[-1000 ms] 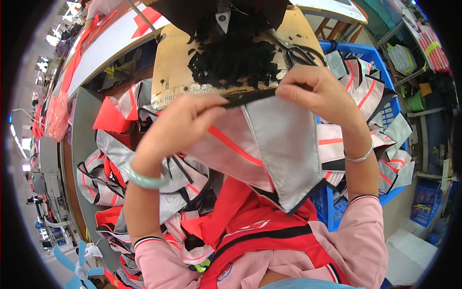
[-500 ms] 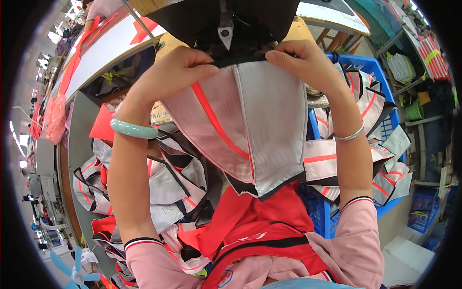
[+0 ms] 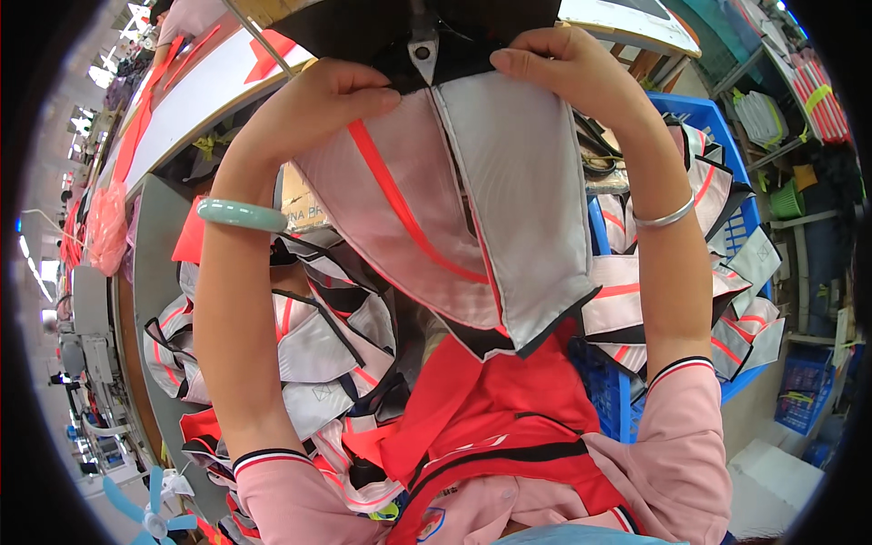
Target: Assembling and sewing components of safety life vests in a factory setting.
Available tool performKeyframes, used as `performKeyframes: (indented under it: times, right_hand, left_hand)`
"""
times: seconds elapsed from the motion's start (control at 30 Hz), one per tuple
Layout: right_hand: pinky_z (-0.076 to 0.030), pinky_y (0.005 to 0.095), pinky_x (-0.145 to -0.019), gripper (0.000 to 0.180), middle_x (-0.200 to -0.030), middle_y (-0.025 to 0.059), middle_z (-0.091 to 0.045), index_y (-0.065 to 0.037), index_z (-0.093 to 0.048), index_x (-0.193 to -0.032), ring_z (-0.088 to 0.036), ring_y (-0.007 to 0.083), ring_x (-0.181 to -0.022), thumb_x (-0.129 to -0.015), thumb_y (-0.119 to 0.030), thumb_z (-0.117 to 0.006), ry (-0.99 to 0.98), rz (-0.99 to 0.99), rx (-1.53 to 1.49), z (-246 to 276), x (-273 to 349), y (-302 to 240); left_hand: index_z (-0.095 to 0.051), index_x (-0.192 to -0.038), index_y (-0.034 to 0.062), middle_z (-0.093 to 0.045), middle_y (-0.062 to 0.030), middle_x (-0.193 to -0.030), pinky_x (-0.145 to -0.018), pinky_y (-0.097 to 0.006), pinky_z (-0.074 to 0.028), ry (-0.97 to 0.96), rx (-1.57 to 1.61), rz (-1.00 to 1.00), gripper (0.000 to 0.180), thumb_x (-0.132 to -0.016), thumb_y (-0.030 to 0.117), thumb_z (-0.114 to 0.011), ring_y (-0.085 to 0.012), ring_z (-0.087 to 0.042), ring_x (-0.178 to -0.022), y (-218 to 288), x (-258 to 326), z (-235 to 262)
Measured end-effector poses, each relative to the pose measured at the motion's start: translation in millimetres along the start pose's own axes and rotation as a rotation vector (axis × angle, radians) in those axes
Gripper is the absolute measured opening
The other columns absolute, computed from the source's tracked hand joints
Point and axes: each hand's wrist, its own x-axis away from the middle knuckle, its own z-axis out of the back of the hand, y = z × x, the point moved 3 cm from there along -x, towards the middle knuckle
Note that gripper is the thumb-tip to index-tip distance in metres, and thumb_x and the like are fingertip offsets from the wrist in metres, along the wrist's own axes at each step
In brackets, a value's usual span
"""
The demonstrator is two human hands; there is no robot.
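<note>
A sewn fabric piece [image 3: 527,200] hangs between my hands, its pink-grey and silver panels meeting at a middle seam, with a red-orange stripe and black edging. My left hand [image 3: 350,95] pinches its upper left edge, thumb on top. At the upper right edge, my right hand [image 3: 554,64] grips it the same way. Between them, the tip of a pointed metal part [image 3: 423,59] of a dark machine [image 3: 336,23] meets the top of the seam. The piece's lower end droops over my red apron [image 3: 490,400]. A short gap shows along the middle seam.
At the right, a blue plastic basket [image 3: 727,145] holds several similar pieces. More such pieces [image 3: 313,336] are heaped at the left, by a grey panel [image 3: 154,263]. A white table [image 3: 195,109] with red strips is at the upper left; a blue fan [image 3: 154,522] stands lower left.
Both hands have moved farther away, up toward the machine, carrying the fabric piece. Its top edge now reaches the pointed metal part, and a gap shows along the seam.
</note>
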Motion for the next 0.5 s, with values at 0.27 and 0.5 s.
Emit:
performKeyframes:
  times: [0.27,0.5]
  right_hand:
    - [-0.047,0.0259,-0.064,0.029,-0.074,0.003,-0.065,-0.004,-0.071,-0.088,-0.059,0.013,-0.066,-0.083,-0.032,-0.066,-0.011,-0.039,-0.028,27,30,-18]
    - [-0.047,0.0295,-0.049,0.026,-0.083,0.005,-0.058,-0.004,-0.062,-0.1,-0.063,0.0185,-0.064,-0.077,-0.017,-0.064,-0.253,0.665,0.2,-46,127,-118]
  left_hand:
    - [-0.064,-0.106,-0.0045,-0.067,-0.0036,-0.09,-0.08,-0.022,-0.047,-0.04,0.082,0.2,0.036,-0.085,0.025,-0.067,-0.009,-0.061,-0.084,-5,12,11]
    - [-0.064,-0.09,-0.0006,-0.058,0.0021,-0.074,-0.06,-0.021,-0.041,-0.647,0.235,-0.036,0.024,-0.083,0.022,-0.066,-0.0039,-0.05,-0.069,36,42,-57]
